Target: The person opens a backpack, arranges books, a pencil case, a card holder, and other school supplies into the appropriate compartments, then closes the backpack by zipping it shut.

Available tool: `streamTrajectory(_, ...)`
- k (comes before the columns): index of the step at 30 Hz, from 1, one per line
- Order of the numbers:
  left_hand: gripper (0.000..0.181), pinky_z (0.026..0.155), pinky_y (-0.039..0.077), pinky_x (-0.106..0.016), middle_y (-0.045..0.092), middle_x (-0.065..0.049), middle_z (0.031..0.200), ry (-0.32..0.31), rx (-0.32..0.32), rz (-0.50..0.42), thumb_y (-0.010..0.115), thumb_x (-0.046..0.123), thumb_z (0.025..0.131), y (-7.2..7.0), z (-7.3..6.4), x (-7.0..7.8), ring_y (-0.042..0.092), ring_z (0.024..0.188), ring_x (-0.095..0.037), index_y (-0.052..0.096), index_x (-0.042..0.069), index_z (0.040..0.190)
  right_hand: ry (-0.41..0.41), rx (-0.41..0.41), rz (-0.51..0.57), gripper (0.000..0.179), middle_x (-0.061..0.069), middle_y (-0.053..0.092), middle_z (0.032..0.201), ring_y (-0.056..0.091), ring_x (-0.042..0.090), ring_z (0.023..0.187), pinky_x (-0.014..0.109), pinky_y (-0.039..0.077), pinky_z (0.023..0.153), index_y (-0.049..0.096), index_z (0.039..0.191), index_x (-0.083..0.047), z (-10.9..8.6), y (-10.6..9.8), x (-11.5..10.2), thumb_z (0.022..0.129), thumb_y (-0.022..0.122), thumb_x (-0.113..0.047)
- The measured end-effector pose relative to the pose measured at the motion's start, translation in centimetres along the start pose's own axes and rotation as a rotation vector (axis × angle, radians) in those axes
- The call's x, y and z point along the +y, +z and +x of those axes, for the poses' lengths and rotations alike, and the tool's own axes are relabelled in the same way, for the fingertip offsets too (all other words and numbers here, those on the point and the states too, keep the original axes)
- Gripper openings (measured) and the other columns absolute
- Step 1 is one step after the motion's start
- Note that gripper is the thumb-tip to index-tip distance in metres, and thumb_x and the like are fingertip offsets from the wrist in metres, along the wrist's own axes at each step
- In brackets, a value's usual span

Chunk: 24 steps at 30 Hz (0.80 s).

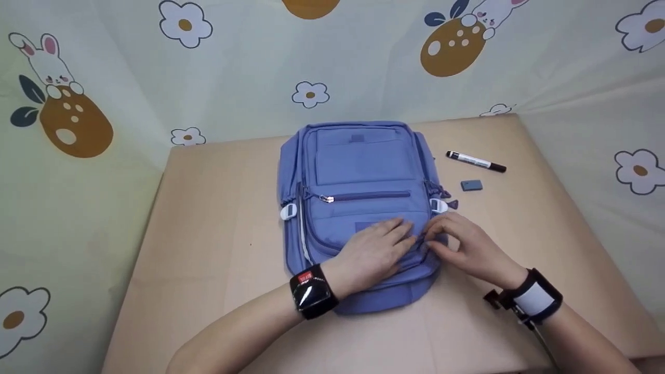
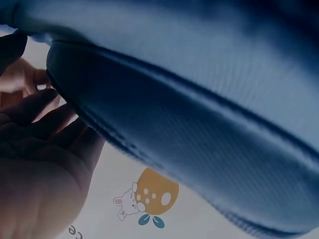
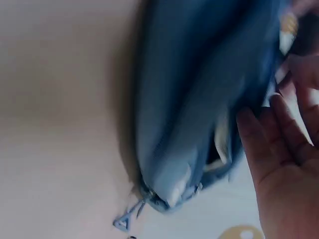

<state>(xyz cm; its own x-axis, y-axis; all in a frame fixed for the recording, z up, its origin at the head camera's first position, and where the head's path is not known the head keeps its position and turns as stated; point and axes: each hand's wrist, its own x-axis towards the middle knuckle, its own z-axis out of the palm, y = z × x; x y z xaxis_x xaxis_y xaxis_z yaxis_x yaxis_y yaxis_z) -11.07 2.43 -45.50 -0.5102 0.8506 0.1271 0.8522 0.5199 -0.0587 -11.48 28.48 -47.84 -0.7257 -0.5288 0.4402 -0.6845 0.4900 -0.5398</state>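
Note:
A blue backpack (image 1: 363, 161) lies on its back, front pockets facing up. My left hand (image 1: 371, 254) rests across its lower front, fingers extended over the pocket. At the right edge of that pocket, thumb and bent forefinger of my right hand (image 1: 467, 246) pinch the zipper seam; the pull itself is hidden. A short zipper (image 1: 371, 196) with a silver slider crosses the middle of the front. The left wrist view shows the bag's lower end (image 2: 189, 124) close up. Blurred in the right wrist view, the bag's side (image 3: 179, 99) has a gap near the fingers and a dangling triangular pull (image 3: 122, 221).
Right of the bag lie a black-and-white marker (image 1: 475, 161) and a small grey-blue block (image 1: 471, 185). White buckles (image 1: 289, 211) sit on both bag sides. The brown tabletop (image 1: 218, 223) meets a patterned cloth backdrop (image 1: 249, 67) behind and at the sides.

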Motion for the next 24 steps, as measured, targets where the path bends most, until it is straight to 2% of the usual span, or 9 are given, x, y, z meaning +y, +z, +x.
streamTrajectory(3, 0.045, 0.119, 0.030, -0.042, 0.045, -0.011, 0.157, 0.019, 0.008, 0.008, 0.062, 0.036, 0.103, 0.3, -0.2, 0.0, 0.038, 0.146, -0.030, 0.059, 0.021, 0.145, 0.135, 0.045, -0.083, 0.017, -0.004, 0.071, 0.106, 0.065, 0.014, 0.099, 0.026, 0.052, 0.088, 0.075, 0.106, -0.009, 1.2, -1.8, 0.8, 0.092, 0.073, 0.000)
streamTrajectory(6, 0.045, 0.121, 0.027, -0.043, 0.043, -0.011, 0.158, 0.036, -0.009, 0.022, 0.059, 0.041, 0.104, 0.5, -0.3, 0.0, 0.036, 0.147, -0.030, 0.060, 0.024, 0.145, 0.263, 0.071, -0.163, 0.015, 0.002, 0.074, 0.103, 0.069, 0.018, 0.093, 0.037, 0.057, 0.082, 0.077, 0.108, -0.005, 2.8, -3.1, 2.1, 0.095, 0.071, -0.002)
streamTrajectory(8, 0.048, 0.121, 0.025, -0.043, 0.041, -0.011, 0.159, 0.039, -0.024, 0.025, 0.059, 0.044, 0.103, 0.6, -0.4, 0.0, 0.035, 0.148, -0.030, 0.059, 0.024, 0.146, 0.321, 0.061, -0.191, 0.016, 0.009, 0.074, 0.104, 0.070, 0.024, 0.091, 0.043, 0.058, 0.080, 0.076, 0.110, -0.002, 4.0, -3.5, 3.1, 0.096, 0.069, -0.003)
streamTrajectory(11, 0.051, 0.122, 0.024, -0.043, 0.040, -0.012, 0.160, 0.041, -0.042, 0.022, 0.061, 0.045, 0.101, 0.7, -0.5, 0.0, 0.034, 0.148, -0.030, 0.057, 0.023, 0.147, 0.379, 0.014, -0.218, 0.021, 0.017, 0.073, 0.110, 0.070, 0.032, 0.096, 0.050, 0.056, 0.084, 0.074, 0.115, 0.002, 5.6, -3.3, 4.4, 0.096, 0.068, -0.004)
streamTrajectory(15, 0.051, 0.122, 0.024, -0.043, 0.040, -0.012, 0.160, 0.041, -0.045, 0.008, 0.062, 0.044, 0.101, 0.7, -0.6, -0.1, 0.034, 0.148, -0.031, 0.057, 0.023, 0.147, 0.418, -0.055, -0.247, 0.028, 0.023, 0.070, 0.117, 0.068, 0.038, 0.103, 0.053, 0.054, 0.088, 0.070, 0.121, 0.005, 7.1, -2.3, 5.5, 0.094, 0.067, -0.005)
streamTrajectory(18, 0.049, 0.122, 0.023, -0.043, 0.040, -0.012, 0.160, 0.036, -0.045, -0.006, 0.061, 0.043, 0.102, 0.7, -0.6, -0.1, 0.034, 0.149, -0.030, 0.057, 0.023, 0.147, 0.436, -0.076, -0.268, 0.030, 0.023, 0.070, 0.115, 0.068, 0.038, 0.100, 0.053, 0.055, 0.086, 0.069, 0.122, 0.005, 7.8, -1.5, 5.9, 0.093, 0.068, -0.004)
streamTrajectory(24, 0.049, 0.122, 0.022, -0.042, 0.038, -0.011, 0.161, 0.027, -0.057, -0.024, 0.061, 0.042, 0.102, 0.8, -0.5, -0.3, 0.032, 0.150, -0.030, 0.057, 0.023, 0.147, 0.390, -0.045, -0.313, 0.022, 0.023, 0.072, 0.104, 0.068, 0.037, 0.093, 0.052, 0.054, 0.083, 0.072, 0.113, 0.006, 8.5, -0.6, 6.4, 0.094, 0.065, -0.001)
